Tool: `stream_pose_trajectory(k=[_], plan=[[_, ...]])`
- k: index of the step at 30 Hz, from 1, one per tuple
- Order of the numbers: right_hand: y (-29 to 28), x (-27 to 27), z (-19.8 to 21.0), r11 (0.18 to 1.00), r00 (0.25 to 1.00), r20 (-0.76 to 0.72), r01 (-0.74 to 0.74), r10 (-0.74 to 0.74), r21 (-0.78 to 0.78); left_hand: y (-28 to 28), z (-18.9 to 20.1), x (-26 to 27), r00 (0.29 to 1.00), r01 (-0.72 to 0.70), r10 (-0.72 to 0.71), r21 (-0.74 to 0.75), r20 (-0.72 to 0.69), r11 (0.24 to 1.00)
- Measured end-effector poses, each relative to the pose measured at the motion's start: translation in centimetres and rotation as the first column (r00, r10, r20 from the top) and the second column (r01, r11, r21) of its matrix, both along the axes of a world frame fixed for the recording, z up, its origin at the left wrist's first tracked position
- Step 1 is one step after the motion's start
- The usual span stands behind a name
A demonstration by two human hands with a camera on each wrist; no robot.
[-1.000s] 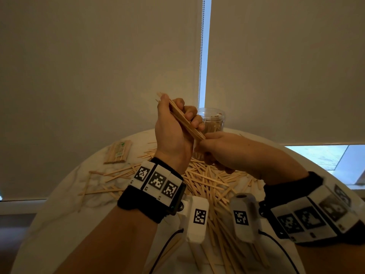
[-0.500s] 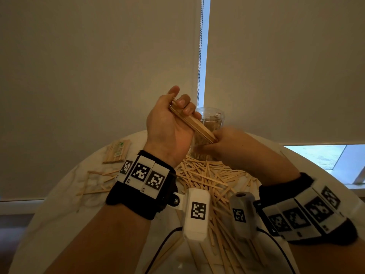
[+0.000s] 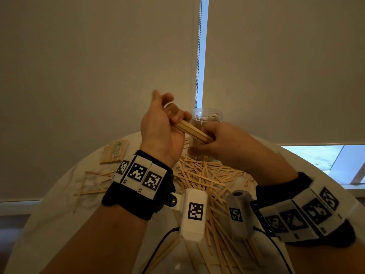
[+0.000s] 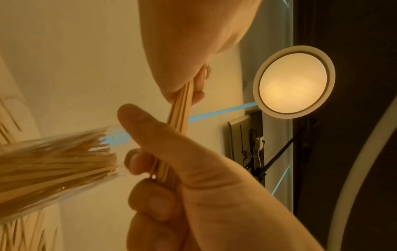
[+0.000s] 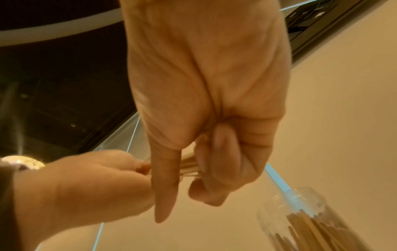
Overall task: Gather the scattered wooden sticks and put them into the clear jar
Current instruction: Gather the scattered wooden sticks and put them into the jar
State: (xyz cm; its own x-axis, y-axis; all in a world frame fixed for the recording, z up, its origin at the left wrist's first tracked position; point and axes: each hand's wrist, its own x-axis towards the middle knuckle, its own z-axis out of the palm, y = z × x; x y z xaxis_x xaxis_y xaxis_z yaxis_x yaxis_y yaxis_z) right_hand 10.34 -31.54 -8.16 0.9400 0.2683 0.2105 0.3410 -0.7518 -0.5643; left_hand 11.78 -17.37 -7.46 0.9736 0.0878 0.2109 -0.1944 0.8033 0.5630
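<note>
Both hands hold one bundle of wooden sticks [image 3: 192,130] in the air just in front of the clear jar [image 3: 207,116]. My left hand [image 3: 167,123] grips the bundle's upper end with curled fingers. My right hand [image 3: 215,141] pinches its lower end. In the left wrist view the bundle [image 4: 181,108] runs between the two hands, beside the jar [image 4: 53,169], which holds many sticks. The right wrist view shows my right hand [image 5: 193,169] closed round the stick ends, with the jar [image 5: 311,220] at the lower right. Many loose sticks [image 3: 201,177] lie scattered on the table.
The round white table [image 3: 49,224] stands against closed roller blinds. A wrapped pack of sticks [image 3: 115,151] lies at the back left, with a few stray sticks [image 3: 94,182] nearby. A bead chain [image 3: 198,56] hangs behind the jar.
Both hands have risen slightly with the bundle and shifted toward the jar's mouth. The left fingers have shuffled along the sticks; the bundle sits lower in the left hand.
</note>
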Motion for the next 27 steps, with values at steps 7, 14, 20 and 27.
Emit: stream_pose_trajectory(k=[7, 14, 20, 27], plan=[[0.6, 0.4, -0.6, 0.996, 0.978, 0.195, 0.084, -0.075, -0.035, -0.5, -0.5, 0.4, 0.991, 0.128, -0.121, -0.133, 0.063, 0.983], [0.3, 0.3, -0.4, 0.999, 0.992, 0.122, -0.019, 0.016, 0.026, -0.8, -0.4, 0.5, 0.991, 0.11, -0.104, -0.065, 0.08, 0.992], [1.1, -0.4, 0.2, 0.984, 0.999, 0.045, -0.02, 0.012, 0.179, 0.0, -1.2, 1.5, 1.0, -0.006, 0.005, -0.152, -0.01, 0.988], [-1.1, 1.7, -1.0, 0.963, 0.96, 0.174, 0.182, -0.217, 0.2, -1.3, -3.1, 2.0, 0.991, 0.124, -0.127, -0.049, -0.053, 0.991]])
